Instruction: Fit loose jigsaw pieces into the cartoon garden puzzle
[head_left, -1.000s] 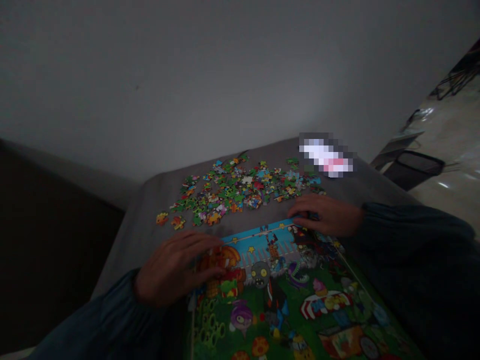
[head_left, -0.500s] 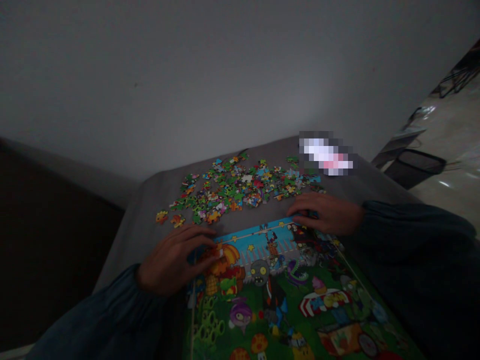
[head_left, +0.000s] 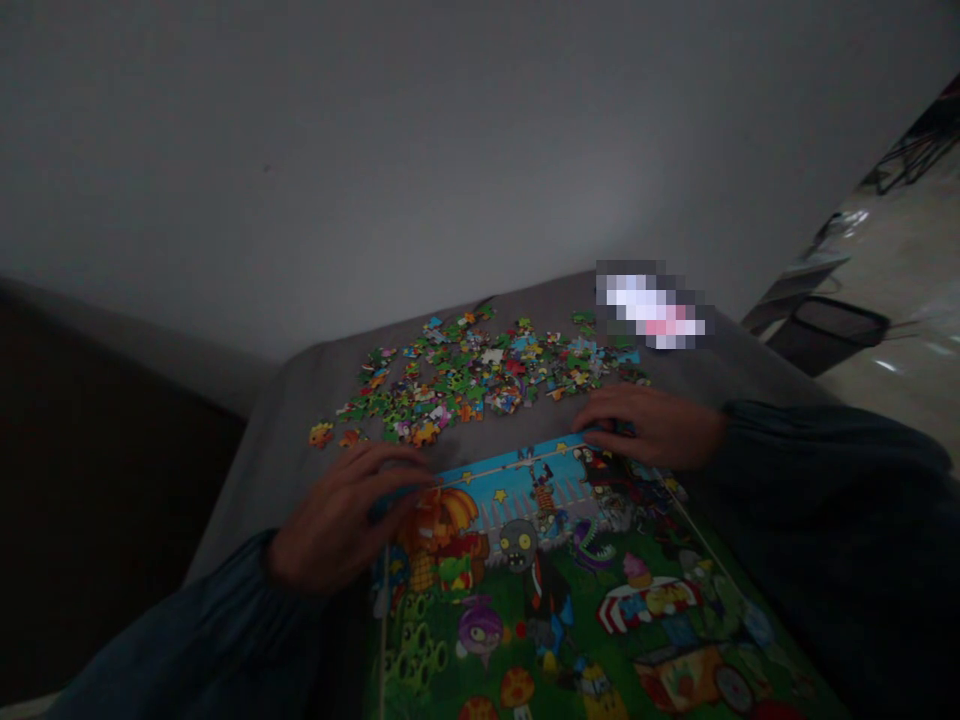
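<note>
A colourful cartoon jigsaw picture (head_left: 570,590) lies on a grey table (head_left: 285,450) in front of me. My left hand (head_left: 341,520) rests at its top left corner, fingers stretched flat over the edge. At the top right corner lies my right hand (head_left: 652,425), fingers flat and slightly curled on the border. Neither hand visibly holds a piece. Several loose puzzle pieces (head_left: 480,375) are scattered just beyond both hands.
A blurred white and pink object (head_left: 651,305) sits at the table's far right. A pale wall rises behind the table. A dark basket (head_left: 829,335) stands on the floor to the right. The left side is dark.
My left hand's fingers have shifted slightly along the picture's top left corner, lying flatter now. The right hand has hardly moved.
</note>
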